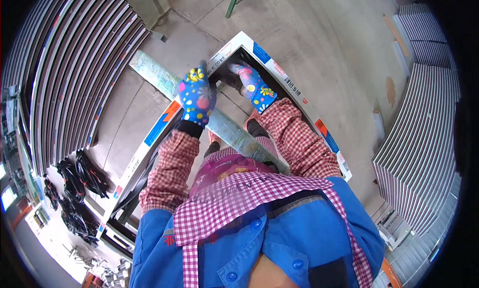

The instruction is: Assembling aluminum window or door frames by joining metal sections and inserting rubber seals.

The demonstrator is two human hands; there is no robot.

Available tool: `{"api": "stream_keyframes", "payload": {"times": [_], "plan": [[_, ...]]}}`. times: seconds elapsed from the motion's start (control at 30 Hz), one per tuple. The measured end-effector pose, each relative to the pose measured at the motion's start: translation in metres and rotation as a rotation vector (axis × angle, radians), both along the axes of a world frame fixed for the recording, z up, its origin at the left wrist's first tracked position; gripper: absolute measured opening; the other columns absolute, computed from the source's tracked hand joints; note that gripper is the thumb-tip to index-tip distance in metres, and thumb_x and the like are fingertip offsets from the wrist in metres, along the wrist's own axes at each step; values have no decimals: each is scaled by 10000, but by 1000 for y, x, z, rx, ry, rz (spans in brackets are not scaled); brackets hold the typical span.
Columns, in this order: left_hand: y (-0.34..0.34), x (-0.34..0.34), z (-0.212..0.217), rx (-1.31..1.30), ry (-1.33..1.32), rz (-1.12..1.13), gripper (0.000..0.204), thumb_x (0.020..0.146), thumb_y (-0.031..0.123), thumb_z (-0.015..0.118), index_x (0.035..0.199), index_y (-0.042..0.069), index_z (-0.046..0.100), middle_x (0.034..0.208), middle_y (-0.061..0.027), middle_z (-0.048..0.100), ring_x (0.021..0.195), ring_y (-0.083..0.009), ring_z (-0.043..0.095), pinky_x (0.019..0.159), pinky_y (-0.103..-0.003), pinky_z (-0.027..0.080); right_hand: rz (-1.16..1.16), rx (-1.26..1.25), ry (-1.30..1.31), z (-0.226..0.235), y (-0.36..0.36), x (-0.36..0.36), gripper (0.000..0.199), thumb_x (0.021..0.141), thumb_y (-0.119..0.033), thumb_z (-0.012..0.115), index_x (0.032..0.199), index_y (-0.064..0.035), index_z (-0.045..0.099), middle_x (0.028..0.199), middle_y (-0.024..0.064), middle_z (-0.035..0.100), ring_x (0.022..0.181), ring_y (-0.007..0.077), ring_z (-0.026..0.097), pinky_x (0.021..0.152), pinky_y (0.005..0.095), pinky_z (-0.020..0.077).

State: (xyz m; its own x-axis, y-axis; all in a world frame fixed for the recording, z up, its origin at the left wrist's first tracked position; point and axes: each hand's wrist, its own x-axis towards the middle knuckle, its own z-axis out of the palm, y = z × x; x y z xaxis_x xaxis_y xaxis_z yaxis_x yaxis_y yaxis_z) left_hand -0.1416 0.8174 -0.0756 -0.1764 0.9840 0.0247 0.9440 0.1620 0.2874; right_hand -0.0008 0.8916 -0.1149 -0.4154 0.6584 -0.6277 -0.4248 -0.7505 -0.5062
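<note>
A large rectangular frame point(289, 83), covered in white printed film with blue and orange patches, lies around the space before me. Under it runs a long beam point(232, 131) wrapped in clear, greenish plastic. My left hand point(198, 96), in a blue flowered glove, is closed over the frame's left rail where it crosses the beam. Inside the frame, close to its far corner, is my right hand point(254, 86) in a matching glove. Its fingertips are smeared and dark against the inner edge, so what they hold cannot be made out. A dark strip point(142, 183) hangs along the left rail.
Tall stacks of long profiles or frames stand at the left point(82, 63) and right point(419, 143). Black coiled bundles point(90, 173) lie at the lower left. A green metal leg point(232, 3) stands on the concrete floor point(319, 33) beyond the frame.
</note>
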Motion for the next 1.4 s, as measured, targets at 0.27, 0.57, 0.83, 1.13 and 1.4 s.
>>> {"api": "stream_keyframes", "payload": {"times": [0.27, 0.57, 0.83, 1.13, 1.4], "plan": [[22, 15, -11, 152, 124, -21, 475, 707, 168, 697, 1137, 45, 538, 952, -108, 602, 882, -290, 589, 730, -374, 480, 130, 245, -252, -25, 11, 5, 385, 895, -86, 490, 1262, 32, 500, 1171, 187, 592, 999, 298, 639, 827, 383, 571], [23, 17, -11, 152, 134, 32, 362, 727, 182, 668, 1052, 66, 559, 949, -97, 591, 893, -281, 580, 736, -370, 467, 5, 253, -377, -18, 7, -7, 504, 817, -174, 650, 1235, 80, 527, 1049, 161, 652, 972, 261, 637, 804, 353, 523], [25, 20, -18, 123, 116, 112, 322, 725, 210, 665, 999, 79, 559, 956, -96, 590, 892, -281, 579, 736, -385, 464, 886, 1137, -990, 45, 40, 15, 444, 829, -254, 636, 1200, -20, 573, 1106, 150, 625, 1069, 297, 581, 972, 379, 429], [29, 27, -28, 154, 186, 195, 425, 666, 285, 759, 1013, 113, 585, 925, -57, 606, 865, -255, 591, 677, -377, 459, 989, 2219, -1358, 35, 69, -4, 425, 693, -189, 688, 1098, -111, 585, 1050, 82, 589, 1030, 248, 560, 937, 381, 419], [31, 28, -18, 170, 135, 224, 390, 673, 273, 748, 995, 123, 590, 921, -49, 591, 878, -245, 585, 695, -379, 452, 996, 2278, -1311, 37, 76, -8, 258, 731, -157, 653, 980, -117, 602, 962, 75, 607, 931, 240, 602, 834, 370, 442]]}}
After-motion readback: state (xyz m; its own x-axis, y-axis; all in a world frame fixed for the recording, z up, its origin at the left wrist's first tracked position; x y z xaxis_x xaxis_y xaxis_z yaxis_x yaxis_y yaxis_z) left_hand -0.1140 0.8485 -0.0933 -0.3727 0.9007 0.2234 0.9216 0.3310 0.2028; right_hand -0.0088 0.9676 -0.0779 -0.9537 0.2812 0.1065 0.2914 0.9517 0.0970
